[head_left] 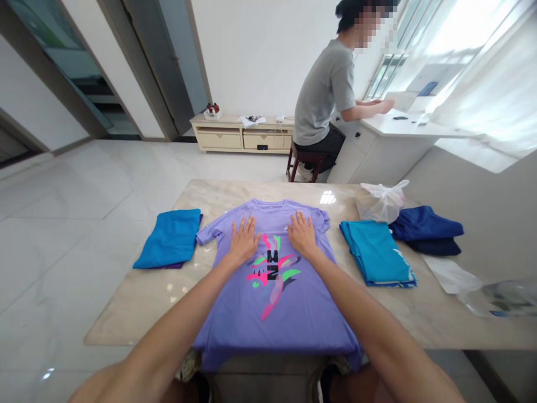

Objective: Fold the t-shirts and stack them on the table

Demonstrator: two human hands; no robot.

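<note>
On the marble table (pixel 138 313) we have a lavender T-shirt (pixel 268 319) laid flat, collar away from us, between a folded blue garment (pixel 170 238) and a folded teal garment (pixel 375 252). Our left hand (pixel 244 240) and right hand (pixel 302 235) rest apart on its chest, palms down, fingers spread, gripping nothing. The black lettering (pixel 272 264) within the pink-and-green print (pixel 268 305) cannot be read.

Folded clothes on the marble tabletop (pixel 138 305)
Blue stack (pixel 170 239) at left; teal stack (pixel 375 253), navy stack (pixel 425 224), white plastic bag (pixel 380 202) at right
</note>
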